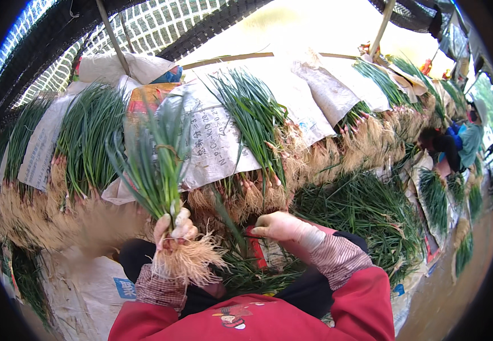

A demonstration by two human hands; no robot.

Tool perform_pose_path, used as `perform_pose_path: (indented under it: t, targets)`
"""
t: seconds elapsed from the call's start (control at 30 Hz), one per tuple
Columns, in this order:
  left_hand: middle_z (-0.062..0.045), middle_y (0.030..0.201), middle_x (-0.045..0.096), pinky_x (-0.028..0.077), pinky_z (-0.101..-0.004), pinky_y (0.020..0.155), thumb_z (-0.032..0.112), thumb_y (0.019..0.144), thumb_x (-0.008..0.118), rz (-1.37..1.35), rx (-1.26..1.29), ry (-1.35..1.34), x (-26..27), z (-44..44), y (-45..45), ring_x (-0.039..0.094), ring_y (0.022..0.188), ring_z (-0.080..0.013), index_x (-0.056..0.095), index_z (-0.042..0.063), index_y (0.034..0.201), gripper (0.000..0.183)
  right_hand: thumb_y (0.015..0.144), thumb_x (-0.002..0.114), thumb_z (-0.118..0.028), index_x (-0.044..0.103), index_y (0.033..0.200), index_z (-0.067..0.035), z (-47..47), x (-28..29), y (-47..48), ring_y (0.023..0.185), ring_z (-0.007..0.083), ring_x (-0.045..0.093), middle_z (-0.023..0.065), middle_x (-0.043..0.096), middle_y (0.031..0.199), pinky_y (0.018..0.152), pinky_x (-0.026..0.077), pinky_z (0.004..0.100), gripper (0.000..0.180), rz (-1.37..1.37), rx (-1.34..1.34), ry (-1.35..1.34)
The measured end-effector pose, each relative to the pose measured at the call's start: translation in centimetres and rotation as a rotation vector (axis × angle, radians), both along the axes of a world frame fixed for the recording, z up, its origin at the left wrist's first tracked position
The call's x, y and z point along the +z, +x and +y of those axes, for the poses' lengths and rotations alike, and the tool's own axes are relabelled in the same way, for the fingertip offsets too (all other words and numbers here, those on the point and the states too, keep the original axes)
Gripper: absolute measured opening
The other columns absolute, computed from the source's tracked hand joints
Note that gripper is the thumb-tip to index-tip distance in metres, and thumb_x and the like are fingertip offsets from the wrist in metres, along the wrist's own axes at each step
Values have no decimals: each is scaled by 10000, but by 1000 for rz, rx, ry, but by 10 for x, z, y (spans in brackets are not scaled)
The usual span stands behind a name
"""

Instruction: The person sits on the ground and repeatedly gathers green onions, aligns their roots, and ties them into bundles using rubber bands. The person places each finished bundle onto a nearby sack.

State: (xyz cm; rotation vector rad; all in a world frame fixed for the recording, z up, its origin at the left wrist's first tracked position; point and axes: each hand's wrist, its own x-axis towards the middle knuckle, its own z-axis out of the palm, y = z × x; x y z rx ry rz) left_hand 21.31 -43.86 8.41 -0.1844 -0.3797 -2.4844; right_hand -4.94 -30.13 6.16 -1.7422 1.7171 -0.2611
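Note:
My left hand (pixel 178 228) is closed around a bunch of scallions (pixel 163 183), just above the roots. The green leaves stand upward, and a mop of pale, stringy roots (pixel 189 258) hangs below my fingers. To its right, my right hand (pixel 278 226) is held with its fingers curled and its thumb towards the left. Whether anything thin is pinched in it cannot be made out. A blurred green leaf (pixel 229 223) runs between the two hands. Behind them, scallions (pixel 250 115) lie in a long bank, roots towards me, with printed white woven sacks (pixel 214 140) between the bundles.
Loose scallion leaves (pixel 357 213) are heaped at my right and between my knees, around a red strip (pixel 256 251). A white sack (pixel 84 277) covers the ground at left. Another person (pixel 459 140) crouches at far right near more bundles (pixel 432 200). Poles (pixel 113 38) and netting (pixel 152 25) rise behind.

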Motion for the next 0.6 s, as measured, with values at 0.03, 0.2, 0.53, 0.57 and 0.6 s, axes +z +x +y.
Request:
perform_pose_path:
  t: [0.03,0.2,0.53,0.57,0.6]
  targets:
    - [-1,819,511,428,-269,617,211,974,511,-54,57,-14,5,0,6,490,618,-56,382,5,1371,465,923,560,-414,624,1067,-76,1,0,0,850,329,675,164,685,855,745,520,438,372,237,-240,-20]
    - [-71,933,613,503,-328,727,125,878,600,-549,-190,-67,-6,6,-58,585,783,-157,557,3,1120,274,899,595,-372,637,982,-73,-28,-59,-58,796,333,666,168,678,825,725,522,436,313,156,-693,-238]
    - [-131,930,640,516,-317,654,149,899,564,-680,-130,-49,-29,13,-67,610,789,-227,593,-39,1044,239,893,670,-335,572,1211,-13,-27,15,22,765,186,657,70,648,738,681,524,355,463,-802,-550,-339]
    - [-133,960,630,517,-340,684,120,882,579,-615,-184,31,-33,15,-68,600,834,-223,583,-26,1060,231,908,664,-249,608,1099,13,-34,10,14,671,131,615,9,624,729,599,511,292,328,-1066,-727,-94]
    - [-129,953,625,514,-349,713,112,876,583,-634,-185,7,-36,17,-65,597,832,-222,579,-20,1059,225,930,627,-226,601,1110,8,-45,-2,23,627,119,580,7,603,728,546,491,275,296,-1340,-688,-34]
